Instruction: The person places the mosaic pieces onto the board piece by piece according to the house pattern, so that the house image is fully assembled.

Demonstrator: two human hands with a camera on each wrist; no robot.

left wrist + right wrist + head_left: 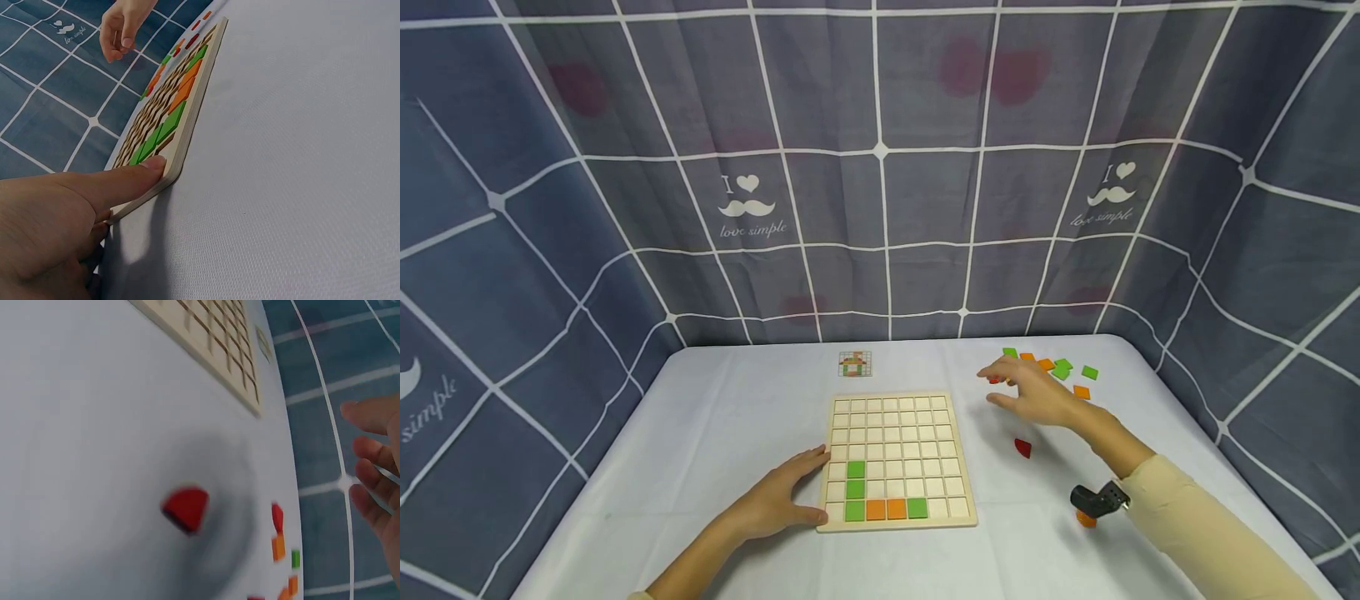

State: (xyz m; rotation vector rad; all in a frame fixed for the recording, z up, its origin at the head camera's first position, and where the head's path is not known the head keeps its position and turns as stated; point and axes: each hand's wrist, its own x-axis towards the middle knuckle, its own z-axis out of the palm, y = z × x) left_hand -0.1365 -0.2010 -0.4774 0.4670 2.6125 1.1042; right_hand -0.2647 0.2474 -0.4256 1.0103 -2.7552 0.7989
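A light wooden grid board point(917, 429) lies on the white table. Green tiles point(855, 490) form a short column near its left side, and orange tiles point(886, 509) with one more green tile continue along the bottom row. My left hand point(778, 497) rests against the board's left edge, its thumb pressing the near left corner in the left wrist view. Above the table right of the board hovers my right hand point(1033, 392), fingers loosely bent, with nothing seen held. Below it lies a red curved-edge piece point(1022, 448), also seen in the right wrist view point(186, 509).
Loose green tiles point(1062, 369) and orange tiles point(1081, 392) lie scattered at the back right. Behind the board is a small pattern card point(855, 364). An orange piece point(1086, 519) sits under the right wrist's black strap point(1099, 499). A checked curtain point(925, 208) surrounds the table.
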